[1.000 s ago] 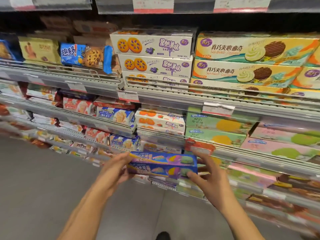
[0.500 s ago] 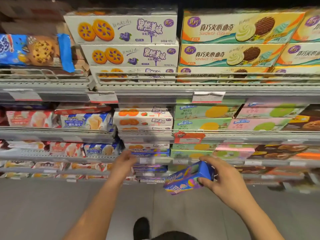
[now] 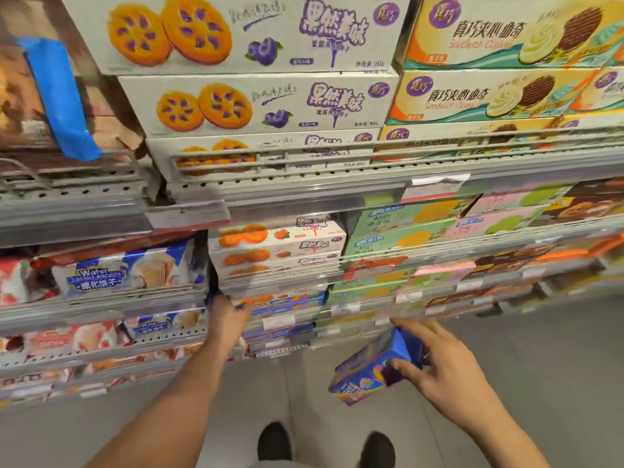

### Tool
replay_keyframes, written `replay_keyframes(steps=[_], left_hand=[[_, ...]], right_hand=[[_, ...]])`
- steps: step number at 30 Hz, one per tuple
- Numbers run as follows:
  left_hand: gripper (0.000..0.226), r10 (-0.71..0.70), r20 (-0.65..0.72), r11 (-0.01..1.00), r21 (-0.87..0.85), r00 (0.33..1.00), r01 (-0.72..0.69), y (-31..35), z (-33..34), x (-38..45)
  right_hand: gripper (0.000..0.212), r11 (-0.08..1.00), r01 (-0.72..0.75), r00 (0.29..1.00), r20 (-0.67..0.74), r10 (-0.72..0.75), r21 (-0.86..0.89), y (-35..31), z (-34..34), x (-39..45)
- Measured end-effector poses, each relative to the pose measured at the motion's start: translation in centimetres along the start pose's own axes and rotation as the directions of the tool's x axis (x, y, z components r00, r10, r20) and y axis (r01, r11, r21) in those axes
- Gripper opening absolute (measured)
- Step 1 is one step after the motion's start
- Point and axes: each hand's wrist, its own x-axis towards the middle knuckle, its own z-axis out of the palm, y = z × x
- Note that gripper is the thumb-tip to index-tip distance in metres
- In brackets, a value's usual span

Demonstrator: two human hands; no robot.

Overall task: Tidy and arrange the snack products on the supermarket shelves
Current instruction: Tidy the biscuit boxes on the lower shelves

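Shelves are seen closer than before | blue box (image 3: pixel 374 368), tilted, lower right, is gripped by right hand (image 3: pixel 439 369) | left hand (image 3: pixel 227 314) on shelf boxes (image 3: pixel 287 302), grip unclear

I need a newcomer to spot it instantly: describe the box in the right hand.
Below the stacked shelves, over the grey floor, the right hand grips a blue-and-purple snack box. Unlike its shelved neighbours, it hangs tilted in the air, off the shelf.
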Motion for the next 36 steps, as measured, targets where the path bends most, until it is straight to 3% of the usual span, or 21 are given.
replay_keyframes(steps=[5,10,14,18,24,29,36], left_hand=[[0.033,0.040,0.010,0.995,0.092,0.999,-0.041,-1.2,-0.9,-0.2],[0.047,0.138,0.063,0.990,0.020,0.988,-0.140,-2.6,-3.2,-3.2],[0.051,0.106,0.046,0.991,0.072,0.993,-0.109,-3.6,-5.5,-5.5],[0.053,0.081,0.050,0.986,0.140,0.995,-0.087,-4.2,-7.6,-8.3],[0.055,0.160,0.032,0.922,0.352,0.987,-0.161,-2.0,-11.3,-13.9],[0.060,0.258,-0.165,0.899,0.401,0.952,-0.174,2.0,-14.9,-18.0],[0.056,0.273,-0.410,0.962,0.115,0.870,-0.248,5.9,-18.4,-18.8]], right_hand=[[0.065,0.999,0.021,0.998,0.066,-0.018,-0.041,-0.7,-0.4,0.9],[0.063,0.994,0.089,0.992,0.096,-0.083,-0.056,-2.0,-0.8,2.9],[0.063,0.980,0.185,0.973,0.155,-0.173,-0.070,-2.8,-1.0,4.6],[0.062,0.963,0.264,0.946,0.206,-0.249,-0.047,-2.5,-1.2,5.6],[0.058,0.932,0.362,0.903,0.253,-0.347,-0.011,-2.1,-1.6,6.8],[0.062,0.908,0.418,0.868,0.288,-0.405,0.018,-1.6,-1.9,7.1],[0.062,0.904,0.423,0.865,0.265,-0.426,0.071,0.0,-3.1,7.4]])
